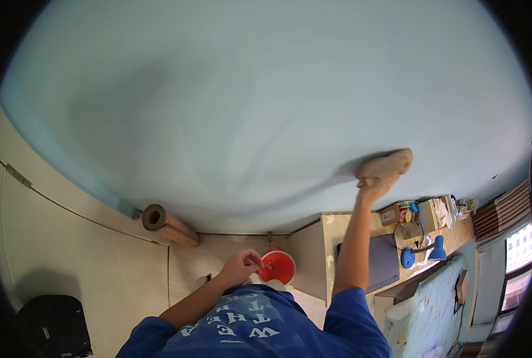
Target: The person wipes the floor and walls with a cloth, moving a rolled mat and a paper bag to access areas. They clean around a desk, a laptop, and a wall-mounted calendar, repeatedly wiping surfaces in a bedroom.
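With my right hand (374, 191) I press a beige cloth (384, 168) against the pale blue wall (266, 112). The arm is stretched out to the right, above a desk, and the cloth hides most of the fingers. My left hand (243, 265) hangs in front of my body with its fingers loosely curled and nothing seen in them. Below and just beside it, a red bucket (283, 265) with a pale rim stands on the floor close to the wall.
A brown rolled mat (176, 228) leans in the corner by a pale door (91, 250). On the right, a desk (337, 228) holds a grey laptop (382, 259), a blue lamp (437, 250) and cardboard boxes (390, 215). Beyond lies a bed (422, 308). A black case (55, 326) is at lower left.
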